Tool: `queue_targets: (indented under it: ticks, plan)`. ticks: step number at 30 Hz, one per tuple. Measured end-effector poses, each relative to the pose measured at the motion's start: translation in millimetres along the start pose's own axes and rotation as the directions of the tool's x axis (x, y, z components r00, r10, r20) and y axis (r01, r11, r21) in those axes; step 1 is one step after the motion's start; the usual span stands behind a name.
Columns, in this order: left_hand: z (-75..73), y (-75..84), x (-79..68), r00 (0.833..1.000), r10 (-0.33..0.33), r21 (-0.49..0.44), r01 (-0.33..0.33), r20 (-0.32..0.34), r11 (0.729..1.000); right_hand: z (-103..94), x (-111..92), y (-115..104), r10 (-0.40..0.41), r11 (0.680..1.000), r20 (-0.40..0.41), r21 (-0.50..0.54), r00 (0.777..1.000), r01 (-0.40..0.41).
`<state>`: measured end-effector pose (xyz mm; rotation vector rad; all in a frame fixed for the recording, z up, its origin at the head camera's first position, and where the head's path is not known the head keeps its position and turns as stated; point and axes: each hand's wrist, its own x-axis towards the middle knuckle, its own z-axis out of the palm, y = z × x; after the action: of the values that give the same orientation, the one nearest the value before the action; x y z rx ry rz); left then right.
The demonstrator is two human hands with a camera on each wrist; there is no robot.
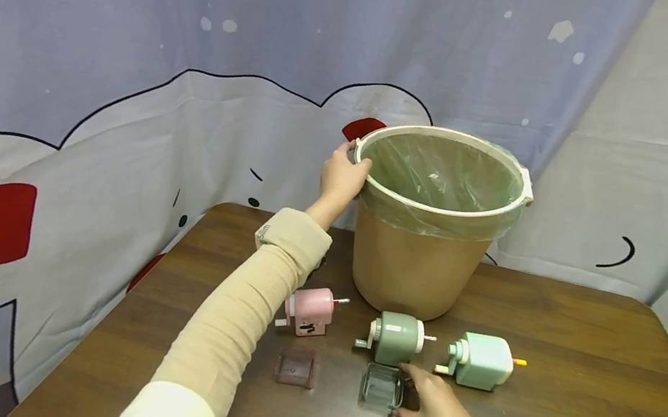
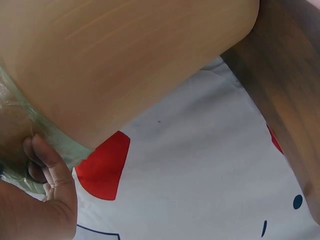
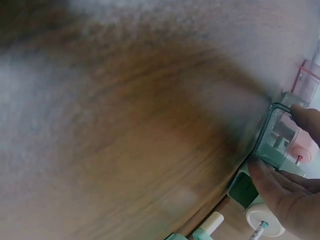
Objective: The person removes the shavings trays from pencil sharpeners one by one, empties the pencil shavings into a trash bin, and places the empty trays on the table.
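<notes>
My left hand (image 1: 342,177) grips the left rim of a tan trash bin (image 1: 413,268), fingers and thumb around the edge and its green plastic liner (image 1: 445,168). With thumb and fingers on opposite sides, my right hand (image 1: 440,409) pinches a clear dark-green shavings drawer (image 1: 382,386) low over the table. Just behind that drawer is a dark-green crank pencil sharpener (image 1: 397,339) with a pencil in its front. Left of it stands a pink sharpener (image 1: 312,311), with a clear pink drawer (image 1: 296,367) before it. A mint sharpener (image 1: 483,362) holding a yellow-tipped pencil stands to the right.
Everything stands on a brown wooden table (image 1: 580,350). A printed curtain (image 1: 239,142) hangs right behind the bin and along the left side. My left forearm reaches over the table beside the pink sharpener, partly covering a dark thing behind it.
</notes>
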<state>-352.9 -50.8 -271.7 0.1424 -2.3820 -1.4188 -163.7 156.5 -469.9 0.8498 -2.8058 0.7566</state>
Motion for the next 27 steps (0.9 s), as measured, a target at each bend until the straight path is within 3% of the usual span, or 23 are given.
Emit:
queue_targets:
  ticks: [6, 9, 14, 21, 27]
  plan:
    - [5.2, -1.9, -3.1, 1.0, 0.0, -0.01, 0.0, -0.021, 1.0, -1.3, -3.3, -1.4, 0.037, 0.999, -0.002, -0.039, 0.999, -0.037]
    - [6.8, -5.3, -4.1, 1.0, 0.003, -0.02, -0.003, -0.024, 1.0, -5.7, -5.7, -2.7, 0.007, 0.996, -0.032, -0.092, 0.999, -0.01]
    - [7.0, -16.6, -7.3, 1.0, 0.015, -0.14, -0.015, -0.001, 0.99, -17.8, -9.3, -4.9, -0.068, 0.988, -0.095, -0.146, 0.993, 0.054]
    - [4.5, -31.9, -16.8, 0.994, 0.097, -0.313, -0.077, 0.049, 0.947, -36.0, -10.9, 7.1, -0.173, 0.982, -0.282, -0.12, 0.944, 0.144]
    - [-0.4, -38.9, -30.8, 0.985, 0.159, -0.394, -0.119, 0.069, 0.912, -51.4, -12.7, 23.3, -0.15, 0.989, -0.371, -0.061, 0.917, 0.137]
